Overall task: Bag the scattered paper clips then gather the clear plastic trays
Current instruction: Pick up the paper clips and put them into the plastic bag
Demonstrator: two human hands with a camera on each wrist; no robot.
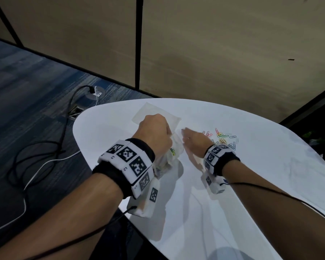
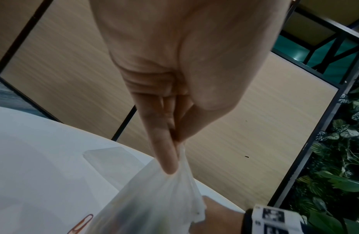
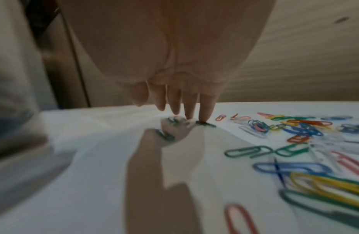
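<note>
On white table (image 1: 251, 166), bright multicoloured paper clips (image 1: 223, 137), seemingly plastic-coated.

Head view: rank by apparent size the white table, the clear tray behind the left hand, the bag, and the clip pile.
1. white table
2. clear tray
3. bag and clip pile: look alike, and the bag is partly hidden by the left hand.

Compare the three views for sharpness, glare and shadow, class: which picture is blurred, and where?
Head view: mostly sharp, dim room, soft arm shadows on the white table. Left wrist view: left hand clear, the plastic bag slightly soft. Right wrist view: motion-blurred, paper clips smeared, fingers reflected in the glossy top.
</note>
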